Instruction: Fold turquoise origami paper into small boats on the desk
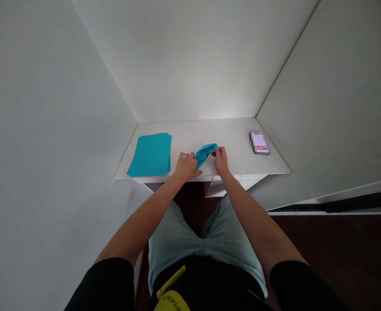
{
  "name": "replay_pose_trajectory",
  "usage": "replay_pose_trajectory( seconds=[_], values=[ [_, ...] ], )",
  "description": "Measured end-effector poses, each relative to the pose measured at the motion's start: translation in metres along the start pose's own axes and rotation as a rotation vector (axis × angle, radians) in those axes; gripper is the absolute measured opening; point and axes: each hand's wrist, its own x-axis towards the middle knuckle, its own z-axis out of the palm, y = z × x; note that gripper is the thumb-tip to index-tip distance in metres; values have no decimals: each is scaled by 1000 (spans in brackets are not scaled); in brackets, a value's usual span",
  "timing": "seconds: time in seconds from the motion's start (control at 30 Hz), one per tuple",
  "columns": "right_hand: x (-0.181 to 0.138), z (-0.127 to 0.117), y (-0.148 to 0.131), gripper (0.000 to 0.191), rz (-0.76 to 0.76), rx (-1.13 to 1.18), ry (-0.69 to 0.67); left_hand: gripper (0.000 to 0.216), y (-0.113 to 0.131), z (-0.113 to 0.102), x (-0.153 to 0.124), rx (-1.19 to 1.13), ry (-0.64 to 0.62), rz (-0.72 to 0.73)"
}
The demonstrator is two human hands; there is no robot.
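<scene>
A folded piece of turquoise paper [205,153] lies between my hands near the middle of the white desk. My left hand [187,166] rests over its left end, with the thumb stretched toward the right and the other fingers on the desk side. At its upper right end my right hand [221,160] pinches the paper between thumb and fingers. Part of the paper is hidden under the left hand. To the left lies a stack of flat turquoise sheets [151,154], slightly out of line with each other.
The narrow white desk [190,129] is closed in by walls at the back and both sides. A phone [259,143], blurred out, lies at its right end. Below the front edge is a white drawer or shelf [215,189], close to my knees.
</scene>
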Motion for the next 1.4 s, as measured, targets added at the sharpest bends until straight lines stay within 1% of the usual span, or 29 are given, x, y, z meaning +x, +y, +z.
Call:
replay_pose_trajectory(
  seconds=[0.1,0.17,0.27,0.3,0.43,0.5,0.63,0.77,0.9,0.97,1.17,1.4],
  values=[
    [0,1,2,52,14,2,27,34,2,5,1,-68,1,-45],
    [0,1,2,55,25,2,40,25,2,4,3,-80,7,-78],
    [-1,3,1,55,39,38,53,9,0,-2,4,14,-21,-100],
    [-1,3,1,55,42,54,57,8,-1,-4,4,52,-25,-105],
    [-3,3,1,52,41,94,51,21,-4,-11,3,129,15,-120],
    [-3,3,2,51,41,90,32,22,-4,-13,2,168,17,-119],
    [-3,2,1,49,47,66,-8,19,-1,-14,3,240,-29,-112],
    [-3,1,-2,48,27,94,-23,26,2,-16,9,269,-72,-122],
    [-4,1,-4,50,-6,135,-14,35,2,-22,14,334,-157,-168],
    [-4,1,-5,49,-12,159,-7,35,1,-26,15,361,-178,-178],
    [-6,1,-7,48,-9,186,-19,23,7,-30,16,325,-122,-122],
    [-6,-1,-10,50,-9,243,-24,30,15,-20,19,317,-105,-87]
  ],
)
